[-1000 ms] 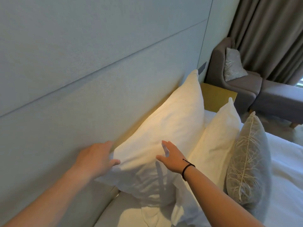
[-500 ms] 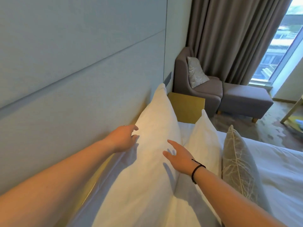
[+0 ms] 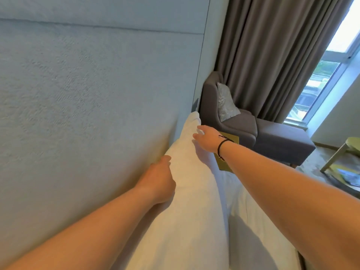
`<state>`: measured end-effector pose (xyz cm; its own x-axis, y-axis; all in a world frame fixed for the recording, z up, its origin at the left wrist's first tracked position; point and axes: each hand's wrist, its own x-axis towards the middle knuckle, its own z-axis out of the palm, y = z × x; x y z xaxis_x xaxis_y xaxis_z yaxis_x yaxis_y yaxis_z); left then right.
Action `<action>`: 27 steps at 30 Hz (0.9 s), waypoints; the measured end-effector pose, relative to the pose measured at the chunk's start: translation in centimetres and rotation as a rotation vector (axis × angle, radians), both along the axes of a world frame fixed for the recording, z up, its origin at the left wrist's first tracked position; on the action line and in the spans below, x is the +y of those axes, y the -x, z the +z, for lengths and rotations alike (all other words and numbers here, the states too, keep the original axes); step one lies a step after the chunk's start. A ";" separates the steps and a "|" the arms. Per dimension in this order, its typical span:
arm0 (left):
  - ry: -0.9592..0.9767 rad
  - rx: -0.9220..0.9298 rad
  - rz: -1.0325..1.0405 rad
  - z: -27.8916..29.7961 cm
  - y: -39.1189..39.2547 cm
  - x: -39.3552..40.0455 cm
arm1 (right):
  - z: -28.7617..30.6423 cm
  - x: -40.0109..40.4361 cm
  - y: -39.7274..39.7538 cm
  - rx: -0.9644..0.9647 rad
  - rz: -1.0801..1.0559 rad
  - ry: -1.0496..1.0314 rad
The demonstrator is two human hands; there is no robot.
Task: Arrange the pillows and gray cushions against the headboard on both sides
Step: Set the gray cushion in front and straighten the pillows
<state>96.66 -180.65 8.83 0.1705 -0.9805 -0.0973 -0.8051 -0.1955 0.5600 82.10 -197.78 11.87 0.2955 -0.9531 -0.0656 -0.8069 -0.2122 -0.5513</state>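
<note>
The pillow (image 3: 187, 191) stands on edge tight against the headboard (image 3: 87, 114), with the left hand (image 3: 157, 184) wedged in the narrow gap between them. The right hand (image 3: 206, 139) lies on the pillow's far top corner. Beyond that corner the nightstand (image 3: 233, 139) and armchair (image 3: 229, 121) close off the end; the bed (image 3: 253, 221) on the pillow's right lies open.

Large white cotton pillow (image 3: 187, 191) stands on edge, leaning flat against the pale blue-grey padded headboard (image 3: 87, 94). Second white pillow (image 3: 259, 230) just beside it, partly hidden.
</note>
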 end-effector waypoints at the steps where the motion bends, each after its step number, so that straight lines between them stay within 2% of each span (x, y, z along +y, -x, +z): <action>1: 0.015 0.022 0.029 0.0 0.0 0.0 | 0.2 -1.3 -0.7 0.047 0.007 -0.003; 4: 0.018 0.098 0.073 0.2 0.1 0.2 | 0.5 -4.0 -2.5 0.153 0.050 -0.016; 8: 0.003 0.190 0.089 0.8 0.3 0.3 | 0.4 -6.7 -4.0 0.108 0.004 -0.036; 10: 0.001 0.232 0.109 1.1 0.2 0.1 | 0.5 -7.7 -4.6 0.069 0.001 -0.035; 13: 0.003 0.234 0.127 1.2 0.0 -0.1 | 0.7 -8.2 -4.6 -0.096 -0.037 -0.012; 16: 0.034 0.187 0.139 1.0 -0.1 0.1 | 0.0 -7.3 -2.6 -0.168 -0.088 0.022; 19: 0.061 0.107 0.139 0.6 -0.1 0.2 | -1.4 -4.8 0.5 -0.220 -0.130 -0.034; 23: 0.104 -0.121 0.073 0.7 -0.5 0.8 | -3.8 2.2 5.8 -0.266 -0.089 -0.154; 27: 0.139 -0.345 -0.033 1.2 -0.4 1.9 | -5.3 10.0 11.7 0.010 0.049 -0.175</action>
